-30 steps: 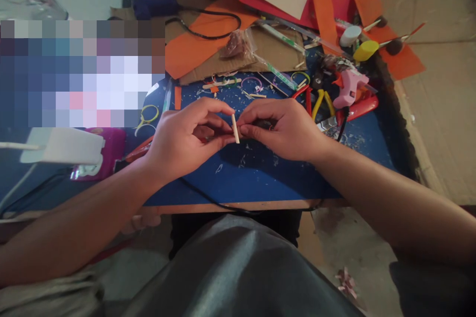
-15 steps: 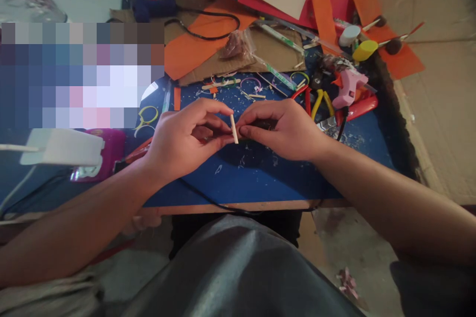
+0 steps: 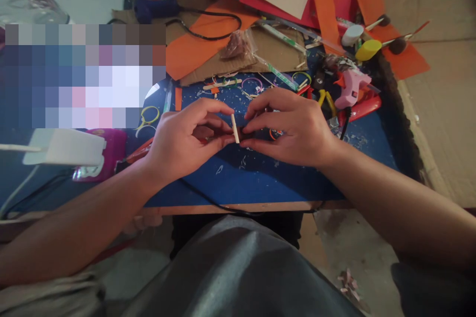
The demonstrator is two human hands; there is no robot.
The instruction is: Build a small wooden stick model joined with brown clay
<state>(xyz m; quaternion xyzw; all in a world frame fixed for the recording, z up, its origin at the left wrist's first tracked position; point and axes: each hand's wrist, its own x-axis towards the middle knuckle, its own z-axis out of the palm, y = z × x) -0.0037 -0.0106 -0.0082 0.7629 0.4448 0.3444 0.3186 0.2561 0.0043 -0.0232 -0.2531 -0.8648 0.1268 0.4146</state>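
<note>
A short, pale wooden stick [image 3: 235, 129] is pinched between the thumb and fingertips of my left hand [image 3: 178, 133], held a little above the blue tabletop [image 3: 230, 183]. It points nearly upright in view. Close on its right is my right hand [image 3: 293, 126], with its fingers bent and spread apart. Its thumb and fingertips come up to the stick's side; whether they touch it I cannot make out. Nothing shows in the right hand's grip.
Pliers with yellow handles [image 3: 327, 103], a pink glue gun [image 3: 351, 88] and coloured rings lie beyond my hands. Orange sheets [image 3: 201, 34] and cardboard [image 3: 439, 84] cover the back and right. A white plug [image 3: 67, 147] sits on a magenta item at left. A black cable runs along the front edge.
My right hand's fingers have spread from a closed pinch and the hand has lifted and turned slightly. My left hand keeps the stick in the same spot.
</note>
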